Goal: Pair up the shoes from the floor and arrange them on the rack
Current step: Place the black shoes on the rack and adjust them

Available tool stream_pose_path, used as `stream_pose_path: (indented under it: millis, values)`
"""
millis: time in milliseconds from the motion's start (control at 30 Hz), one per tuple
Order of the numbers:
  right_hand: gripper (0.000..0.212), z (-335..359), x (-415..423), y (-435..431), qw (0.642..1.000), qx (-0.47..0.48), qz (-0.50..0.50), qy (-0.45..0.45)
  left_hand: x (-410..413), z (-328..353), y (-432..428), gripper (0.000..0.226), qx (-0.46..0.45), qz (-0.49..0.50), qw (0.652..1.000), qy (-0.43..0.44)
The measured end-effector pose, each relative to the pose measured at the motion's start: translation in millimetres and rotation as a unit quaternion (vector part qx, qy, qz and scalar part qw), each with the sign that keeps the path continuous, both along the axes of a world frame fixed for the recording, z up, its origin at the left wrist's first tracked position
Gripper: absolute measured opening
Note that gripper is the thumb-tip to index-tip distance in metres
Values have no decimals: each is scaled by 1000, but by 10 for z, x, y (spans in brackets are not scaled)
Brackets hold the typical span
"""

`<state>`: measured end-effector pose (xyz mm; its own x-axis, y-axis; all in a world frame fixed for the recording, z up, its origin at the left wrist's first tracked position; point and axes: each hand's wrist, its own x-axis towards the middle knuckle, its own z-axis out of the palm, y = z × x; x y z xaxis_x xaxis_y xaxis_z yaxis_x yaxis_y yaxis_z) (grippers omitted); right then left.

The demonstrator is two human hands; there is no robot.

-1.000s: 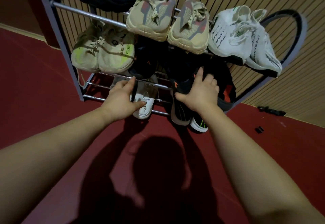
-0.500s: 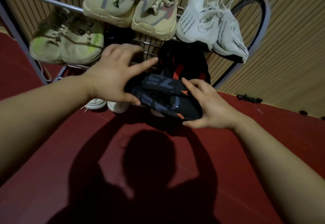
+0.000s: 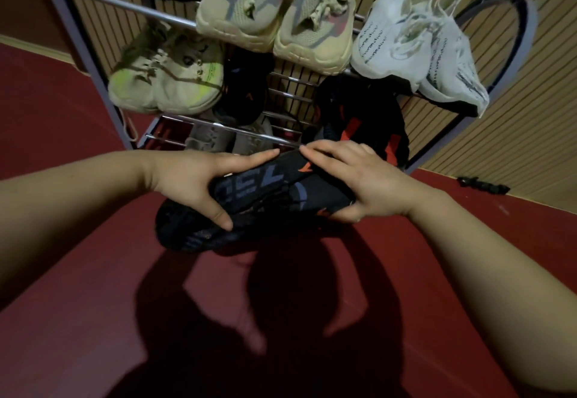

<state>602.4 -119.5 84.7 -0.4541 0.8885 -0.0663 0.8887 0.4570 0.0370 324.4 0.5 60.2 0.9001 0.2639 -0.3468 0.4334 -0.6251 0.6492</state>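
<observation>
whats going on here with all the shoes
A person is holding a black shoe with orange marks in both hands, left hand near the toe end and right hand at the other, in front of a metal shoe rack. The rack holds a beige pair, a white pair, a yellow-green pair and dark shoes lower down.

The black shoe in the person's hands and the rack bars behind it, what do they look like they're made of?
The black shoe looks like a matte knit fabric: a fine woven texture with grey printed lettering and orange accents, and it seems to give under the left hand and right hand. The rack bars look like polished metal tubing, probably chrome or steel, judging by their bright, shiny highlights.
</observation>
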Motion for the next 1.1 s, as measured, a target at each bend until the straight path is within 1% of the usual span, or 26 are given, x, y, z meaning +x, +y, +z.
stream_pose_path:
  millis: [100, 167, 233, 300, 333, 367, 433, 500, 567, 667, 767, 800, 833, 900, 967, 1033, 1067, 1100]
  values:
    - [97, -79, -115, 237, 999, -26, -13, 15, -181, -70, -9, 114, -94, 38, 994, -40]
    - [96, -165, -212, 382, 998, -41, -39, 31, -311, -117, -13, 110, -147, 77, 983, -75]
    - [97, -251, -305, 521, 983, -76, -128, 104, -487, -130, -25, 108, -186, 131, 969, -99]
    - [87, -325, -402, 690, 945, -87, -253, 188, -670, -138, -16, 108, -199, 183, 955, -125]
    - [81, -360, -481, 778, 927, -70, -308, 203, -752, -148, -10, 106, -209, 212, 943, -150]
    - [77, -408, -571, 876, 914, -56, -350, 199, -835, -169, 4, 103, -216, 239, 930, -175]
    - [79, -494, -786, 1066, 889, -64, -412, 191, -990, -195, 23, 103, -224, 279, 913, -199]
    - [85, -568, -995, 1252, 849, -88, -462, 241, -1111, -215, 25, 109, -233, 286, 907, -204]
    - [82, -596, -1148, 1412, 810, -73, -497, 302, -1179, -210, 12, 113, -240, 284, 906, -201]
    - [74, -622, -1249, 1582, 766, -59, -522, 370, -1230, -190, 2, 109, -249, 289, 896, -226]
    - [71, -628, -1270, 1632, 722, -63, -518, 454, -1258, -174, 11, 112, -266, 294, 882, -253]
    - [65, -636, -1272, 1644, 700, -64, -515, 490, -1272, -172, 21, 114, -269, 299, 878, -260]
    - [59, -638, -1282, 1656, 672, -58, -510, 534, -1282, -171, 32, 115, -270, 303, 874, -266]
    - [54, -587, -1316, 1644, 621, -38, -494, 607, -1291, -157, 44, 116, -269, 310, 871, -270]
    - [53, -506, -1309, 1611, 575, -12, -487, 657, -1289, -135, 59, 115, -262, 315, 871, -271]
    - [43, -394, -1236, 1503, 525, -6, -485, 700, -1275, -116, 70, 115, -256, 321, 870, -274]
    - [40, -353, -1168, 1438, 504, 4, -482, 717, -1259, -108, 70, 117, -253, 324, 868, -278]
    - [42, -338, -1050, 1372, 503, 28, -478, 720, -1235, -104, 68, 119, -254, 328, 865, -281]
